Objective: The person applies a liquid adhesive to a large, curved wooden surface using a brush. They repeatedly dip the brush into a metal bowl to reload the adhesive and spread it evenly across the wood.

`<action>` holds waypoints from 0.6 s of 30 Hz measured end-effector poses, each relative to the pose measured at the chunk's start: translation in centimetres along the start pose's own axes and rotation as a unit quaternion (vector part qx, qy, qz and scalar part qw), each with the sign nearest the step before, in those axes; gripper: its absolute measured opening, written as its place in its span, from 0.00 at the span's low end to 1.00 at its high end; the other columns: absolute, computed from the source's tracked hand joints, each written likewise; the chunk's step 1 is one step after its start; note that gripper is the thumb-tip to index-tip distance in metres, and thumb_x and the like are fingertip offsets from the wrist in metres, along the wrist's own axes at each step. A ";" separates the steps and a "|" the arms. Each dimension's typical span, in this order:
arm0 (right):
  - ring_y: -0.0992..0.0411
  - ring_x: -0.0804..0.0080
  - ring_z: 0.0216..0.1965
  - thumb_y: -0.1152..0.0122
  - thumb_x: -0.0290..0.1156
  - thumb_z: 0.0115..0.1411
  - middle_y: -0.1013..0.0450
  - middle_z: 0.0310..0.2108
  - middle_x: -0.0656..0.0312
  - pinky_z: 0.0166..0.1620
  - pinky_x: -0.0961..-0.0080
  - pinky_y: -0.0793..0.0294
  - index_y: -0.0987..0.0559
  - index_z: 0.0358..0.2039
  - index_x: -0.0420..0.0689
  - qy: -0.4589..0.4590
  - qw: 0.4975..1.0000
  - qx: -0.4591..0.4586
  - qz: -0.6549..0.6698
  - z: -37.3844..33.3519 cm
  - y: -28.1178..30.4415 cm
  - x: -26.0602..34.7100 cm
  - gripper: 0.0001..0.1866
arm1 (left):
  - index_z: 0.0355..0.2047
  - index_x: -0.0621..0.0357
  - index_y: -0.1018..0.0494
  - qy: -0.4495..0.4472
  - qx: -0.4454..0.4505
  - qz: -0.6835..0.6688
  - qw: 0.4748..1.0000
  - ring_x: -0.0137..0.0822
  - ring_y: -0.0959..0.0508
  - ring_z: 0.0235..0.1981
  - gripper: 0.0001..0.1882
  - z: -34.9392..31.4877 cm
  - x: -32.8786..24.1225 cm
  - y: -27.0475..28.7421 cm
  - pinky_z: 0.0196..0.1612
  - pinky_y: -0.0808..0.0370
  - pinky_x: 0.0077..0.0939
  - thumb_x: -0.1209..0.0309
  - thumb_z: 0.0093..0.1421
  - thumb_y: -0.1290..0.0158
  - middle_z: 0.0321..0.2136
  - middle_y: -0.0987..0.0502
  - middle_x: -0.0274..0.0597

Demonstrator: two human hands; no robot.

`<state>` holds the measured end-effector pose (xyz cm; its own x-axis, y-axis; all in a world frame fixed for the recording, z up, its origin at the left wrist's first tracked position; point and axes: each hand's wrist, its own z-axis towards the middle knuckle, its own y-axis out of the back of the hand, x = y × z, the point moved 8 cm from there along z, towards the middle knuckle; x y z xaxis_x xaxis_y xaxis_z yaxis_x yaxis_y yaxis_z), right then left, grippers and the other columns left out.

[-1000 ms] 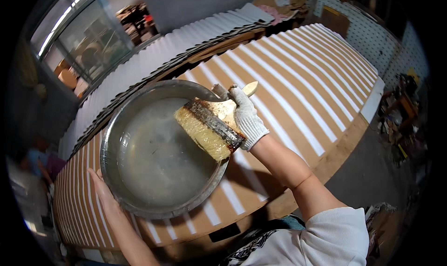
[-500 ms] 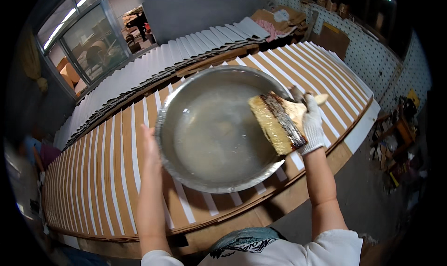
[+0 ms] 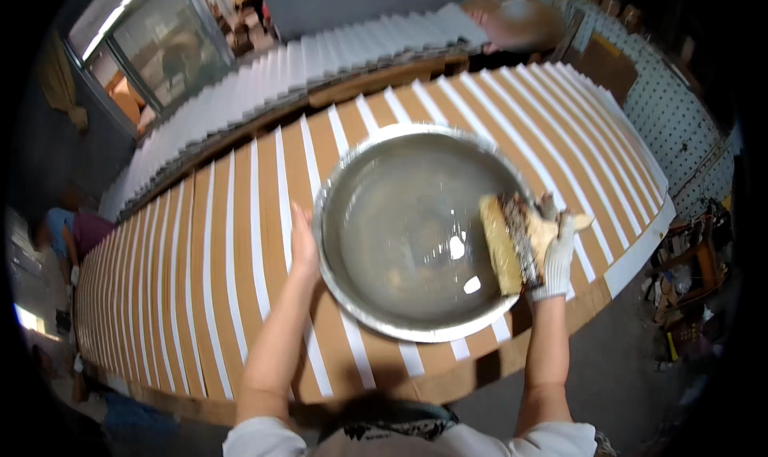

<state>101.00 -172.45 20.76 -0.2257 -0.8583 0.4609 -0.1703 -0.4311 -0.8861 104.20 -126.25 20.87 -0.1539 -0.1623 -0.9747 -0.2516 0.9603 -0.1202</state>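
Note:
A wide round metal basin point(image 3: 424, 330) of cloudy, watery liquid is over a long fanned row of brown cardboard sheets point(image 3: 264, 313) with white stripes. My bare left hand point(image 3: 303, 245) holds the basin's left side, fingers pointing up along the rim; its thumb is hidden. On the other side, my right hand point(image 3: 560, 253), in a pale knitted glove, grips the wooden handle of a wide brush point(image 3: 500, 249). The brush has yellowish, wet-looking bristles and a dark stained band, and rests across the right rim. Whether the right fingers also hold the rim cannot be seen.
Behind the striped sheets runs another row of overlapping grey-white sheets point(image 3: 264, 81). A person point(image 3: 68, 233) is at the far left edge. Wooden pieces and clutter point(image 3: 688, 273) stand on the floor at right. A window point(image 3: 164, 53) is at upper left.
The basin, with both hands and the brush, has shifted rightward in the picture; the view has turned a little too. Bright reflections now show on the liquid. Both hands keep their hold.

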 end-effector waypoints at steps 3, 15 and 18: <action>0.35 0.47 0.64 0.64 0.52 0.74 0.36 0.64 0.41 0.64 0.51 0.30 0.33 0.64 0.40 0.007 1.000 0.028 0.004 1.8 -0.1 0.5 0.32 | 0.35 0.57 0.30 0.009 -0.008 0.022 1.000 0.25 0.27 0.24 0.35 -1.0 -0.1 3.0 0.31 0.24 0.23 0.39 0.73 0.74 0.26 0.25 0.33; 0.30 0.68 0.55 0.51 0.56 0.70 0.22 0.51 0.50 0.64 0.67 0.38 0.20 0.55 0.45 0.182 0.755 0.168 -0.607 -1.8 -15.0 3.4 0.29 | 0.37 0.55 0.32 0.002 -0.092 -0.068 0.993 0.21 0.33 0.14 0.18 -14.9 0.3 12.1 0.17 0.33 0.17 0.56 0.76 0.63 0.19 0.32 0.31; 0.25 0.74 0.36 0.51 0.49 0.72 0.19 0.38 0.55 0.46 0.69 0.26 0.17 0.51 0.45 0.069 0.721 0.122 -0.679 -2.5 -14.7 -0.9 0.23 | 0.36 0.55 0.32 0.005 -0.113 -0.081 0.990 0.22 0.33 0.14 0.17 -18.0 0.9 13.9 0.17 0.33 0.17 0.57 0.76 0.61 0.19 0.33 0.32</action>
<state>101.32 -164.66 33.53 -0.1071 0.4299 0.8965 -0.1540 -0.8980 0.4122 83.37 -117.16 21.71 -0.1025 -0.3142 -0.9438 -0.4812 0.8461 -0.2294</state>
